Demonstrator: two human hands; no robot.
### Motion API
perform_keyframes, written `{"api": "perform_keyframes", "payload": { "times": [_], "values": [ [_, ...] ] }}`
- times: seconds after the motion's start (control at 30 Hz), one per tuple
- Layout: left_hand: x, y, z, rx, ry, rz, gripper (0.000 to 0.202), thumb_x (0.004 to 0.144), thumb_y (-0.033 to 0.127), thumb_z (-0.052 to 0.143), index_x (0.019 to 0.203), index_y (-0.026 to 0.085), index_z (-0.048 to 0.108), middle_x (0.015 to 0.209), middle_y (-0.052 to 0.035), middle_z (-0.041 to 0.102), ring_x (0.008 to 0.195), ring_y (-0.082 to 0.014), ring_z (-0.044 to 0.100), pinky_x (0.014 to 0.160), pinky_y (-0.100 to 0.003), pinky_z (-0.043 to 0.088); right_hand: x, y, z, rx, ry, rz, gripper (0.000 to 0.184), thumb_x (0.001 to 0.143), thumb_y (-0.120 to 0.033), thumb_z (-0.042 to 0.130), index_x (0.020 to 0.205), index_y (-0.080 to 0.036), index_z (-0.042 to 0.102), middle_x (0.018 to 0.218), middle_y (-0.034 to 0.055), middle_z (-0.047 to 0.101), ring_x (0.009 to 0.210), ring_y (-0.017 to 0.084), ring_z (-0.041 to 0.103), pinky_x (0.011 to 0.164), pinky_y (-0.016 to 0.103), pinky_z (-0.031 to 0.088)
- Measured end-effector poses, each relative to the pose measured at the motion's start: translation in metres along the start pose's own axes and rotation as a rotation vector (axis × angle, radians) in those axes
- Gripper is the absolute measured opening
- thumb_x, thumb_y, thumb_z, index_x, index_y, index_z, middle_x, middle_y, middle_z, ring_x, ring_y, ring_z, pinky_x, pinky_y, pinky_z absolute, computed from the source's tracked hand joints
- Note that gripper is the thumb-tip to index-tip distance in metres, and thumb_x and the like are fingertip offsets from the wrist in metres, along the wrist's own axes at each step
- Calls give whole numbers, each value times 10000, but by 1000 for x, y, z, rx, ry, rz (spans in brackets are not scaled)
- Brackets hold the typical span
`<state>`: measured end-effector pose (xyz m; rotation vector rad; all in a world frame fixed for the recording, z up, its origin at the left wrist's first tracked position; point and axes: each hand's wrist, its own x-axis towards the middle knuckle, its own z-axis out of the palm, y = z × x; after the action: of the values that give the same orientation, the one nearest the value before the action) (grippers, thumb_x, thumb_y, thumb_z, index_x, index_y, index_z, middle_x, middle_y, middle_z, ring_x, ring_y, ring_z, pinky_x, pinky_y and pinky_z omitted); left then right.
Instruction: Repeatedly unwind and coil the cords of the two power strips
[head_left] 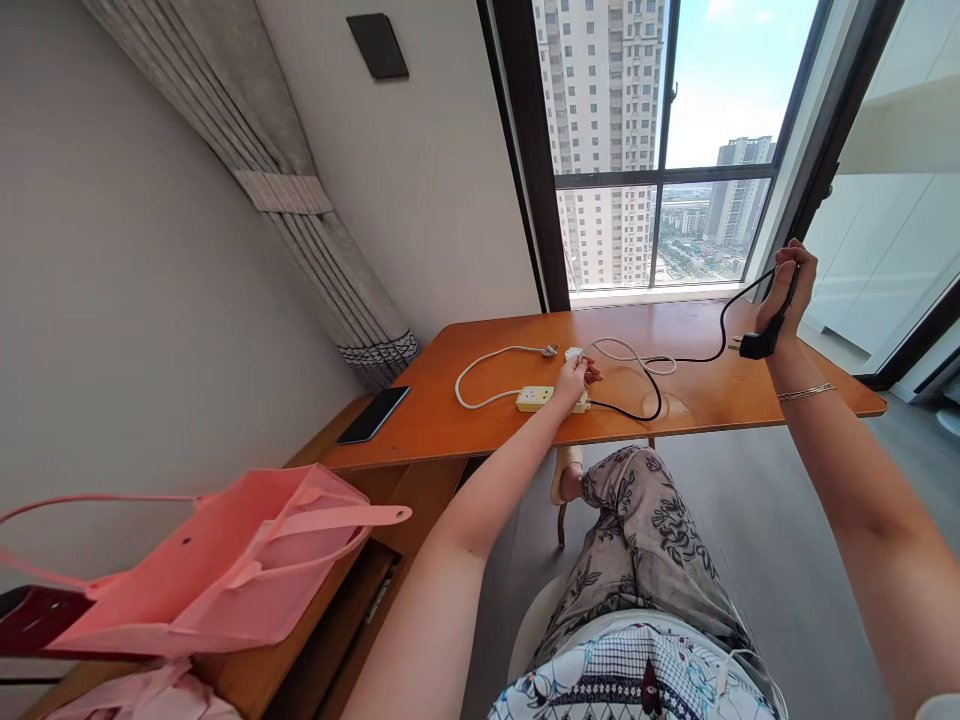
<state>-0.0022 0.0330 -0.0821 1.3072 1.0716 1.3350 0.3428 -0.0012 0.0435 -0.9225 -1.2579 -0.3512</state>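
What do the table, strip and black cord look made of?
Table: wood or veneer, orange-brown and glossy, since window light reflects off it. Strip: hard cream plastic with a smooth moulded casing. Cord: probably a black rubber or PVC sheath, as it curves loosely down from the right hand.

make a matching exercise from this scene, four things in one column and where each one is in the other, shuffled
Things
1. black plug and cord
2. power strip
3. phone
4. pink bag

Places
a. flat on the left end of the table
b. held up off the table in the right hand
c. on the lower wooden unit, nearest the camera
d. on the table, at the left hand

Pairs: 1-b, 2-d, 3-a, 4-c
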Motion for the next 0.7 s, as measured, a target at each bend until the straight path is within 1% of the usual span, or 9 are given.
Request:
{"api": "perform_keyframes", "payload": {
  "times": [0.1,0.2,0.3,0.37,0.47,0.6,0.67,0.7],
  "values": [
    [18,4,-15,-72,140,20,221,967,376,503,852,195,557,696,-4,613,650,-122,659,708,-275,558,-6,-1,-13,-87,114,-49,299,1024,-405,313,1143,-210,506,1311,173,495,1346,252,447,1137,515,328],
    [30,9,-37,-105,262,41,219,990,338,435,891,201,574,672,-7,591,682,-131,656,730,-287,564,-18,2,-20,-150,45,-62,267,1004,-376,374,1140,-206,530,1335,186,493,1345,264,447,1127,509,341],
    [37,13,-56,-85,336,58,206,984,325,432,938,203,593,686,-14,604,706,-143,659,742,-302,562,-29,9,-20,-214,-26,-40,252,969,-350,434,1141,-198,537,1333,191,496,1339,273,455,1127,502,351],
    [39,13,-64,-46,359,68,213,975,349,445,952,206,600,727,-24,625,742,-147,667,760,-302,557,-36,13,-18,-254,-104,-28,270,936,-334,480,1158,-192,540,1359,189,481,1349,286,451,1128,510,357],
    [41,10,-71,42,380,76,239,970,379,441,977,212,611,787,-35,648,813,-150,680,799,-293,549,-47,15,-11,-315,-274,-34,306,905,-301,519,1191,-196,550,1426,184,449,1381,311,423,1133,528,361],
    [42,7,-82,201,422,56,222,951,349,466,1011,202,621,839,-49,663,875,-176,686,829,-313,545,-60,15,0,-397,-508,-51,318,867,-236,548,1179,-185,584,1467,192,445,1386,352,417,1122,560,382],
    [40,9,-88,291,455,52,203,928,304,503,1058,201,620,910,-67,674,972,-211,677,872,-349,540,-66,17,4,-427,-591,-60,325,848,-196,548,1168,-181,601,1470,188,452,1383,364,418,1110,579,393],
    [37,10,-91,332,480,55,222,911,273,522,1102,203,611,983,-85,676,1057,-235,656,916,-377,528,-69,18,6,-440,-618,-64,333,837,-175,548,1164,-177,609,1466,187,459,1383,365,418,1110,582,395]
  ]
}}
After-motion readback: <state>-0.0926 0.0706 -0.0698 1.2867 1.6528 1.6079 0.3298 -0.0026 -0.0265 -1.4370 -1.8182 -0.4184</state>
